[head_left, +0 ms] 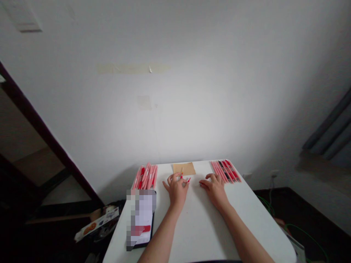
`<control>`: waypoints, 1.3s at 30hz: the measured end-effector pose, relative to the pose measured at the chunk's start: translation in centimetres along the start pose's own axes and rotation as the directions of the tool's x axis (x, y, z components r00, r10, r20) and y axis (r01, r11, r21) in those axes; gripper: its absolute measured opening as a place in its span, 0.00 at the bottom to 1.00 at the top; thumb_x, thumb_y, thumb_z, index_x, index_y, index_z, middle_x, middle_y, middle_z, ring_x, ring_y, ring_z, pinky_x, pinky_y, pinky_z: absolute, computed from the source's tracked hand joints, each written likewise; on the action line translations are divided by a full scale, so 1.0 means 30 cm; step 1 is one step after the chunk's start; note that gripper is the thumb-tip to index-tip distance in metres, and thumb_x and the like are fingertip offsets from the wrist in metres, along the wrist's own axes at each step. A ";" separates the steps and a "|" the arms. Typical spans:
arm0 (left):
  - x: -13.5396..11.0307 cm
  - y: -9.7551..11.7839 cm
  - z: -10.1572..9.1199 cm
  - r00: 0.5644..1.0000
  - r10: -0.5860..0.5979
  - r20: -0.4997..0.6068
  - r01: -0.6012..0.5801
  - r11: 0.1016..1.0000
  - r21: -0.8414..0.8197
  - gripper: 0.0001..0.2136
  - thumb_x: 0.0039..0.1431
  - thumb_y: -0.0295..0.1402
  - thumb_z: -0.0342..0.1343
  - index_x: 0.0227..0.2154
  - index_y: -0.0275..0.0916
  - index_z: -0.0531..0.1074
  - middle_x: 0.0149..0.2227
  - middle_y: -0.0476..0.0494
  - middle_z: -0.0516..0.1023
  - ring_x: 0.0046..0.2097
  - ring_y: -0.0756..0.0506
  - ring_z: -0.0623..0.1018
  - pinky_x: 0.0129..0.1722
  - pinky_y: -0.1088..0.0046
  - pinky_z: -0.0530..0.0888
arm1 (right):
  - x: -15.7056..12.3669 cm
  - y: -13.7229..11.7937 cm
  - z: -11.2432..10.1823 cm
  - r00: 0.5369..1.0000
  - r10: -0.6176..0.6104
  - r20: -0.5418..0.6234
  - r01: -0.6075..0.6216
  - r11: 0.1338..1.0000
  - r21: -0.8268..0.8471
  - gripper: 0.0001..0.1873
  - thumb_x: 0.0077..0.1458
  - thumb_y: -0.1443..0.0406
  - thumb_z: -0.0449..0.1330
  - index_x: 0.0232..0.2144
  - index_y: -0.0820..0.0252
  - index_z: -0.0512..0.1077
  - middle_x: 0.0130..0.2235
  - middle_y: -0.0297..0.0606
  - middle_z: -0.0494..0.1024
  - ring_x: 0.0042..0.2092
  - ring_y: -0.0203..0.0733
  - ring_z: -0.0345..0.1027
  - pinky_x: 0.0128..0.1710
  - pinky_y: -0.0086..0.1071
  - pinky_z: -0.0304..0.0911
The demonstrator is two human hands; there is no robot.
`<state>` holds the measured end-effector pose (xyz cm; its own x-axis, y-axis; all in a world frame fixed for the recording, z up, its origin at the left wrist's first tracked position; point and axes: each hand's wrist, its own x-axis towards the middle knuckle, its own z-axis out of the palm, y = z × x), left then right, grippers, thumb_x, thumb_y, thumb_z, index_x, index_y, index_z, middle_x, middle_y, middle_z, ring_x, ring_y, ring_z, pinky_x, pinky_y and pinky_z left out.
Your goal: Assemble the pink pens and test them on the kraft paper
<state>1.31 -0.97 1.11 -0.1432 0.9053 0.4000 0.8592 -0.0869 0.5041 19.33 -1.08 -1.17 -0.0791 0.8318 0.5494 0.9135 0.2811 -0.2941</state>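
Observation:
My left hand (pixel 177 189) is over the middle of the white table, its thumb and finger closed on a small red pen part (pixel 188 180). Just past its fingers, a thin piece with a yellow and red end (pixel 182 172) points toward the wall, and whether the hand touches it I cannot tell. To the right, my right hand (pixel 215 189) is pinched near the tabletop. A tiny dark bit shows at its fingertips, too small to name. A tan paper sheet (pixel 189 168) lies flat beyond my left hand.
Pink, red and dark pens (pixel 225 171) lie side by side at the table's far right. A looser heap of pink and red pens (pixel 146 176) is at the far left. A phone (pixel 144 219) rests along the left edge of the table (pixel 197 233). Behind stands a wall (pixel 192 91).

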 end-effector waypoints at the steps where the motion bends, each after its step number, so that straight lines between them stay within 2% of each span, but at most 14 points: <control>1: 0.000 0.000 0.000 1.000 0.001 -0.004 -0.001 1.000 0.000 0.02 0.51 0.36 0.61 0.27 0.46 0.78 0.52 0.47 0.72 0.57 0.40 0.63 0.60 0.39 0.47 | 0.000 -0.008 -0.004 1.000 -0.002 0.000 0.002 1.000 -0.015 0.11 0.57 0.61 0.59 0.40 0.39 0.78 0.43 0.41 0.71 0.49 0.51 0.58 0.46 0.43 0.56; 7: 0.001 -0.004 0.004 1.000 -0.005 -0.018 0.005 1.000 -0.002 0.02 0.51 0.35 0.61 0.27 0.46 0.78 0.52 0.47 0.72 0.57 0.40 0.64 0.60 0.37 0.47 | 0.001 -0.036 -0.012 0.998 -0.044 0.033 0.048 0.993 -0.110 0.16 0.58 0.65 0.56 0.44 0.37 0.76 0.40 0.41 0.71 0.46 0.49 0.58 0.49 0.47 0.52; 12: 0.003 -0.008 0.009 1.000 -0.008 -0.025 0.008 1.000 -0.012 0.02 0.51 0.34 0.61 0.27 0.46 0.78 0.52 0.47 0.72 0.57 0.40 0.64 0.60 0.37 0.47 | -0.001 -0.038 -0.012 0.995 -0.053 0.085 0.064 0.990 -0.124 0.22 0.58 0.69 0.54 0.49 0.38 0.72 0.42 0.40 0.72 0.47 0.49 0.58 0.52 0.49 0.49; 24: 0.002 -0.004 0.004 0.999 -0.022 -0.025 0.022 1.000 -0.020 0.02 0.51 0.34 0.61 0.27 0.46 0.78 0.51 0.47 0.72 0.57 0.40 0.64 0.60 0.38 0.48 | -0.008 -0.040 0.000 0.997 -0.052 0.059 0.058 0.994 -0.091 0.18 0.61 0.63 0.52 0.52 0.46 0.70 0.47 0.43 0.71 0.49 0.49 0.58 0.52 0.47 0.52; 28: 0.002 -0.006 0.004 0.999 -0.017 -0.028 0.017 1.000 -0.007 0.02 0.52 0.34 0.61 0.27 0.46 0.78 0.51 0.46 0.72 0.57 0.40 0.64 0.60 0.38 0.48 | -0.005 -0.046 -0.012 0.995 -0.064 0.071 0.068 0.996 -0.061 0.15 0.61 0.61 0.52 0.48 0.48 0.73 0.47 0.42 0.72 0.49 0.48 0.59 0.52 0.46 0.52; 31: 0.002 -0.005 0.002 1.000 -0.023 -0.019 0.023 1.000 0.005 0.02 0.52 0.35 0.60 0.28 0.46 0.78 0.52 0.46 0.72 0.57 0.40 0.64 0.60 0.38 0.48 | -0.002 -0.049 -0.017 0.994 -0.073 0.082 0.077 0.996 -0.047 0.14 0.61 0.61 0.52 0.46 0.48 0.74 0.47 0.40 0.73 0.49 0.47 0.59 0.53 0.46 0.52; 39: 0.002 -0.006 0.003 1.000 -0.020 -0.014 0.020 1.000 0.003 0.02 0.52 0.35 0.60 0.28 0.46 0.78 0.52 0.46 0.72 0.57 0.40 0.64 0.60 0.39 0.48 | -0.002 -0.054 -0.018 0.991 -0.076 0.109 0.080 0.996 -0.033 0.17 0.63 0.62 0.49 0.50 0.45 0.72 0.51 0.37 0.74 0.50 0.48 0.60 0.53 0.48 0.52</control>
<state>1.20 -0.88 0.98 -0.1671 0.9008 0.4008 0.8579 -0.0675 0.5094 18.06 -1.85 -0.30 -0.1917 0.8551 0.4818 0.9168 0.3312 -0.2230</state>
